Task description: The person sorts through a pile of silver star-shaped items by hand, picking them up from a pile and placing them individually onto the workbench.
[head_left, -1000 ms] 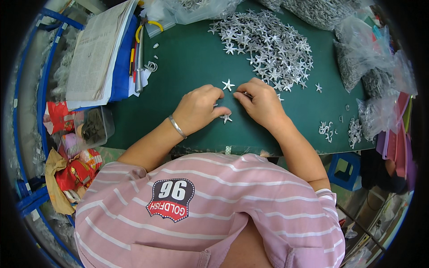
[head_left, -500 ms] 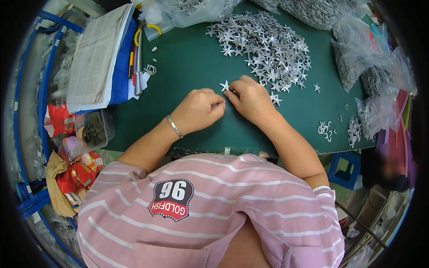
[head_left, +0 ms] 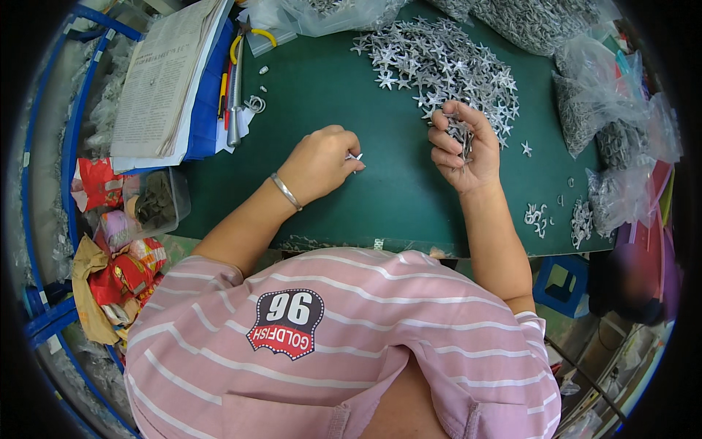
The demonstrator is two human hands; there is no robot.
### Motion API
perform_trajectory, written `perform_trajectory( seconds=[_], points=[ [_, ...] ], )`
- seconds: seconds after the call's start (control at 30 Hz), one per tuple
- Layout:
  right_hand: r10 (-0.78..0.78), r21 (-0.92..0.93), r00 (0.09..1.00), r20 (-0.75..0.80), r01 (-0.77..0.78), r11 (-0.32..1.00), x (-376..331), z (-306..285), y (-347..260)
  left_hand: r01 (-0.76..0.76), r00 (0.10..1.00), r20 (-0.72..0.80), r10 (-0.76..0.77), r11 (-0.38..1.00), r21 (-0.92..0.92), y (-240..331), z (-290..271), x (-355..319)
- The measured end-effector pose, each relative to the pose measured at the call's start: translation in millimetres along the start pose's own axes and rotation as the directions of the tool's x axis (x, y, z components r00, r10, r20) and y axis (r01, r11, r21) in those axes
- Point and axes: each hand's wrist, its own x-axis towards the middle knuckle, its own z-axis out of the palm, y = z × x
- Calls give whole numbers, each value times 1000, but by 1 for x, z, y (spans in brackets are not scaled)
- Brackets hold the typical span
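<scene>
A large heap of silver starfish-shaped metal pieces lies at the far middle of the green table. My right hand, turned palm up at the near edge of the heap, has its fingers curled around several of these starfish pieces. Left of it, over the bare green surface, my left hand pinches one small starfish piece between thumb and fingers, with only its tips showing. One loose starfish piece rests right of the heap.
At the left lie a newspaper on a blue tray, yellow-handled pliers and a tapered metal rod. Filled plastic bags line the back and right. Small curved metal pieces sit at the right front, above a blue stool.
My right hand has moved right and turned palm up, showing a handful of starfish pieces. The starfish piece between my hands has left the table; my left hand now pinches one.
</scene>
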Motion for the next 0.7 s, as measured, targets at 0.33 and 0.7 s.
perform_trajectory(
  seconds=[0.33,0.7],
  points=[
    [-17,-107,982,-187,-4,994,13,31,28,-44,999,35,41,996,83,6,-6,-11],
    [101,-100,985,-137,-116,988,40,68,36,-16,996,89,15,1000,6,4,-6,-16]
  ],
)
